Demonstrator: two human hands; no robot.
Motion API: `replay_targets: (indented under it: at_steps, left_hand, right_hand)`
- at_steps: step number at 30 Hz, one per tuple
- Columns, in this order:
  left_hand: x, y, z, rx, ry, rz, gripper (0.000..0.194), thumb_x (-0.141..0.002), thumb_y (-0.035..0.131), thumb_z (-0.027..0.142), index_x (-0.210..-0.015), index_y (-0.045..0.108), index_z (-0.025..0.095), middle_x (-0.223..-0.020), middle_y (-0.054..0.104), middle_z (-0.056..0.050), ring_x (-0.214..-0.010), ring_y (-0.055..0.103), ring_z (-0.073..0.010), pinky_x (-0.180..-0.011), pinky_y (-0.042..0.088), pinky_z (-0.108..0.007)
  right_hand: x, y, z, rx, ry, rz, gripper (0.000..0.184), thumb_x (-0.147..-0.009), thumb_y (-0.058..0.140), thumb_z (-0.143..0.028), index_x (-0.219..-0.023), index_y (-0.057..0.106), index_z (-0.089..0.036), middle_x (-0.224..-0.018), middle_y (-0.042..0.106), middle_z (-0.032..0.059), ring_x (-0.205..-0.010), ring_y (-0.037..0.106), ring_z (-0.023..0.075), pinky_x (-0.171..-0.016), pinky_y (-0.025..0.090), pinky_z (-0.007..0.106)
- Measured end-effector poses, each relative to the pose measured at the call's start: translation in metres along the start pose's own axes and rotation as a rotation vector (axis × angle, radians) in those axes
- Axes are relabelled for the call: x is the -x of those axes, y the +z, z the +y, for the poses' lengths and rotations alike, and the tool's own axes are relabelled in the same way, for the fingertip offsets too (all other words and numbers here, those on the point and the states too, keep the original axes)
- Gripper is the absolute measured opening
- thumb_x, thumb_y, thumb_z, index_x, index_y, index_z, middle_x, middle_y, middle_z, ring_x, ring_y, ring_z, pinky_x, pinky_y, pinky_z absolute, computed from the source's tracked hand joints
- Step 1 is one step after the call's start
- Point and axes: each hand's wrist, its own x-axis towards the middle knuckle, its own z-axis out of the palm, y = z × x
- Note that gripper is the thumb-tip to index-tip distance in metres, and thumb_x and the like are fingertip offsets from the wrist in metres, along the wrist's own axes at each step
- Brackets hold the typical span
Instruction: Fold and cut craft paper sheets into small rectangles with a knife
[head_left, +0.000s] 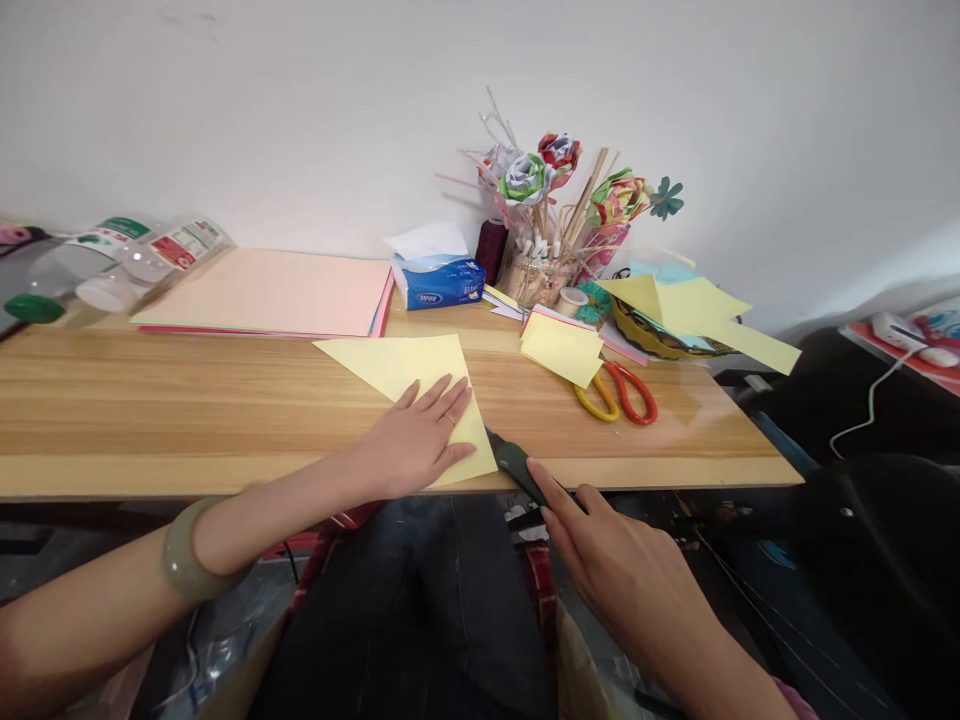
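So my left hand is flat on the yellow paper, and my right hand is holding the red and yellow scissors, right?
Not quite: your right hand holds a dark-handled knife. The head view shows it, with the scissors lying on the table. Your left hand is flat on the yellow paper.

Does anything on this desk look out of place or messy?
Two plastic bottles, lie on their sides at the far left instead of standing. Yellow paper pieces jut untidily over the basket's rim. No spill is visible.
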Motion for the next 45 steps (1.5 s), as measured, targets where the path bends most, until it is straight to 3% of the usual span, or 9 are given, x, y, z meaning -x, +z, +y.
replay_targets:
  at_steps: [20,23,26,29,31,33,38,45]
  left_hand:
    - [0.0,0.003,0.001,-0.019,0.004,0.022,0.069,-0.094,0.019,0.055,-0.145,0.017,0.009,-0.152,0.008,-0.012,-0.141,0.005,-0.0252,-0.112,0.012,-0.048]
    - [-0.003,-0.006,-0.002,-0.021,0.023,0.037,0.066,-0.095,0.018,0.055,-0.142,0.028,0.01,-0.151,0.02,-0.014,-0.14,0.016,-0.0269,-0.111,0.015,-0.051]
    - [-0.014,-0.015,-0.016,-0.01,0.031,0.1,0.059,-0.097,0.011,0.05,-0.133,0.046,0.018,-0.144,0.038,-0.009,-0.136,0.028,-0.0237,-0.11,0.018,-0.05]
    - [-0.028,-0.016,-0.036,-0.039,0.012,0.128,0.06,-0.096,0.015,0.051,-0.14,0.034,0.016,-0.151,0.023,-0.009,-0.14,0.014,-0.0235,-0.111,0.014,-0.049]
    - [-0.035,-0.013,-0.047,-0.038,0.0,0.063,0.065,-0.095,0.017,0.054,-0.145,0.018,0.012,-0.153,0.009,-0.012,-0.141,0.009,-0.0243,-0.111,0.011,-0.05]
    - [-0.037,-0.008,-0.052,-0.009,-0.011,-0.017,0.067,-0.095,0.016,0.054,-0.146,0.01,0.011,-0.152,0.005,-0.013,-0.141,0.008,-0.0235,-0.111,0.011,-0.05]
    - [-0.036,-0.004,-0.052,0.012,-0.03,-0.05,0.066,-0.096,0.014,0.053,-0.147,0.007,0.011,-0.152,0.001,-0.01,-0.142,0.004,-0.0211,-0.112,0.008,-0.049]
    - [-0.035,-0.006,-0.049,0.002,-0.027,-0.035,0.064,-0.096,0.014,0.053,-0.147,0.008,0.015,-0.152,0.005,-0.009,-0.141,0.007,-0.0224,-0.112,0.008,-0.051]
  right_hand:
    - [-0.024,0.01,0.005,0.026,0.015,-0.041,0.044,-0.088,0.049,-0.027,-0.131,0.048,-0.022,-0.069,0.059,-0.0028,-0.044,0.059,0.0123,-0.035,0.023,0.025]
    - [-0.025,0.011,0.007,0.006,0.003,-0.037,0.045,-0.087,0.049,-0.025,-0.131,0.048,-0.022,-0.07,0.06,-0.0025,-0.044,0.06,0.0122,-0.035,0.026,0.025]
    - [-0.025,0.012,0.008,-0.006,-0.016,-0.004,0.044,-0.085,0.051,-0.025,-0.129,0.051,-0.021,-0.065,0.057,-0.0038,-0.041,0.058,0.0124,-0.034,0.027,0.026]
    - [-0.025,0.013,0.008,0.006,-0.021,0.033,0.043,-0.084,0.051,-0.025,-0.126,0.054,-0.02,-0.063,0.055,-0.0041,-0.038,0.055,0.0125,-0.033,0.026,0.026]
    - [-0.026,0.014,0.009,0.023,-0.022,0.059,0.041,-0.084,0.049,-0.024,-0.125,0.056,-0.02,-0.062,0.054,-0.0039,-0.035,0.054,0.0122,-0.032,0.026,0.026]
    - [-0.026,0.015,0.009,0.039,-0.032,0.086,0.04,-0.085,0.045,-0.022,-0.123,0.057,-0.019,-0.061,0.054,-0.0035,-0.033,0.052,0.0113,-0.031,0.025,0.026]
    - [-0.024,0.021,0.01,0.033,-0.048,0.119,0.042,-0.089,0.033,-0.018,-0.125,0.055,-0.018,-0.061,0.052,-0.0027,-0.032,0.05,0.0107,-0.03,0.024,0.026]
    - [-0.023,0.027,0.012,0.032,-0.066,0.068,0.044,-0.089,0.038,-0.02,-0.132,0.046,-0.016,-0.062,0.051,-0.0032,-0.035,0.049,0.009,-0.032,0.025,0.024]
